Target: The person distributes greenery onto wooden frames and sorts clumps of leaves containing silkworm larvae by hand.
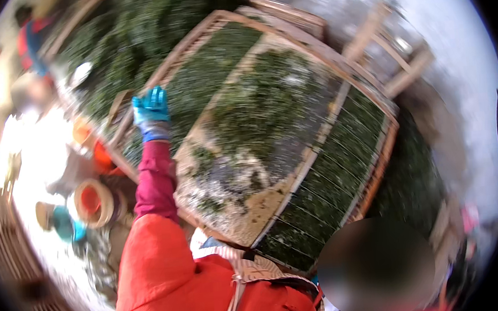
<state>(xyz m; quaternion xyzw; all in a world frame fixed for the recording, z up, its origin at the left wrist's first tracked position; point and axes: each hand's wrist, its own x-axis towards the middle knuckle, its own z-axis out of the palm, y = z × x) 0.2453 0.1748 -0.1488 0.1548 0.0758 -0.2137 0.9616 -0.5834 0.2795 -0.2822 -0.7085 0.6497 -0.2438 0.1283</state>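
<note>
My left hand (151,106), in a blue glove, reaches out on a red-sleeved arm to the left side of a wooden-framed table (215,18). Its fingers look curled close to the rim; motion blur hides whatever may be in them. Loose green leafy material (257,108) lies heaped over the table's pale middle strip, mixed with whitish bits toward my side. Green-filled sections flank it: a left strip (212,59) and a right strip (332,178) crossed by thin lines. My right hand does not show.
Buckets stand on the left, among them a cream one (109,201) with red inside and a teal one (64,222). More greenery (128,36) spreads beyond the table. A wooden stand (393,50) is at far right. A blurred round shape (375,268) fills the lower right; a person (31,44) is at far left.
</note>
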